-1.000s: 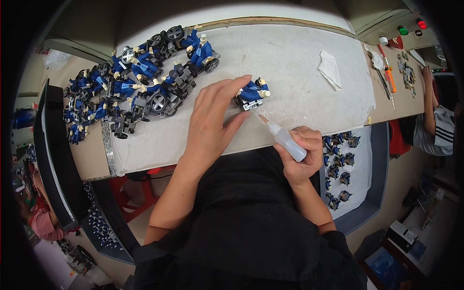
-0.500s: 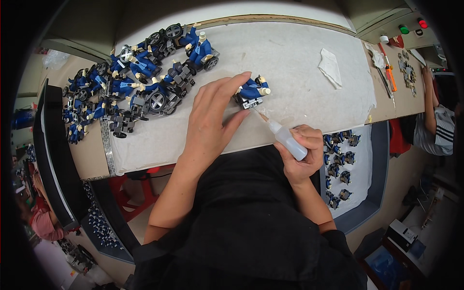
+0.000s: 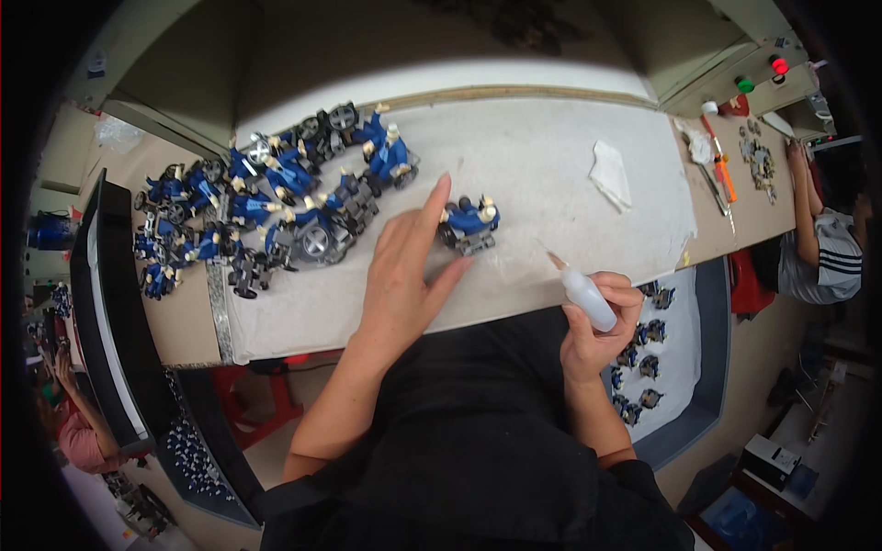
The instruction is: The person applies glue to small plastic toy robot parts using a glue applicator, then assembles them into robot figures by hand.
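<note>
A small toy figure in blue on a grey wheeled base point(image 3: 470, 225) stands on the pale sheet covering the bench. My left hand point(image 3: 404, 273) is beside it with fingers stretched, index finger and thumb apart at the figure's left side; whether they touch it I cannot tell. Closed around a translucent white squeeze bottle with a thin nozzle point(image 3: 589, 301), my right hand point(image 3: 602, 329) is to the right of the figure. The nozzle points up and left, apart from the toy. Several similar figures and black-wheeled grey parts point(image 3: 322, 241) crowd the bench's left side.
A crumpled white tissue point(image 3: 609, 176) lies on the sheet. Farther right are an orange-handled tool point(image 3: 725, 178) and small metal parts point(image 3: 759, 165). Below the bench, a grey tray point(image 3: 712, 367) holds several figures. People sit at both sides, one in a striped sleeve point(image 3: 831, 257).
My right hand has drawn the bottle away from the figure, to the right and toward me. My left hand's fingers have loosened from around the figure. The whole view has shifted.
</note>
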Demonstrator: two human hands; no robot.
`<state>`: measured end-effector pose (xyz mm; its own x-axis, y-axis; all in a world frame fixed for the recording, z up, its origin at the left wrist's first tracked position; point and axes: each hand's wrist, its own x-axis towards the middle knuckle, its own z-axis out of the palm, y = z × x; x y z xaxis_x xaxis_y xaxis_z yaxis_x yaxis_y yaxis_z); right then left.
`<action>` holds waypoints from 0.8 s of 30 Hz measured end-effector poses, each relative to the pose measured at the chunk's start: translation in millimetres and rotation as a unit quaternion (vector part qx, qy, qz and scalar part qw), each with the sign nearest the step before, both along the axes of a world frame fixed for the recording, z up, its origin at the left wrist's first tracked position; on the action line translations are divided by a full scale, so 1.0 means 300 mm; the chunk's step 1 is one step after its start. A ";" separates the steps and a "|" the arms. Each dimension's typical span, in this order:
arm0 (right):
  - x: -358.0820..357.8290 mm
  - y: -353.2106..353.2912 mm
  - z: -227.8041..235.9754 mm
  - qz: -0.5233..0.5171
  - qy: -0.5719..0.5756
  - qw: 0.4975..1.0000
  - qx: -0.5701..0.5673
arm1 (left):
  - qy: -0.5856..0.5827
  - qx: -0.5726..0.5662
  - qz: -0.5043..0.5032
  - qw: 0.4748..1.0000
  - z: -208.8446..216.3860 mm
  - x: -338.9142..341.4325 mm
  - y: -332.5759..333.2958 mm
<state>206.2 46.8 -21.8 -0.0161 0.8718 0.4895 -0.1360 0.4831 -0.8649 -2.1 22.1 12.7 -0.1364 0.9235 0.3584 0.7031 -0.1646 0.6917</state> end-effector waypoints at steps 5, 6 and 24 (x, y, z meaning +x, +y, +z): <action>-0.001 0.225 0.138 0.063 -0.100 0.989 -0.086 | -0.034 -0.024 -0.025 0.999 0.005 -0.015 0.000; -0.028 0.294 0.164 0.095 -0.159 0.980 -0.070 | -0.042 -0.036 -0.040 0.998 0.012 -0.021 0.003; -0.784 1.013 0.176 0.025 -0.472 0.814 0.338 | -0.013 -0.018 -0.067 0.997 0.004 -0.041 0.004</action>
<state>-29.0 350.6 31.0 -0.6901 0.3945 0.6067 0.4008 0.9064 -0.1334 -14.5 23.3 13.8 -0.0187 0.9466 0.3220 0.6583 -0.2307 0.7165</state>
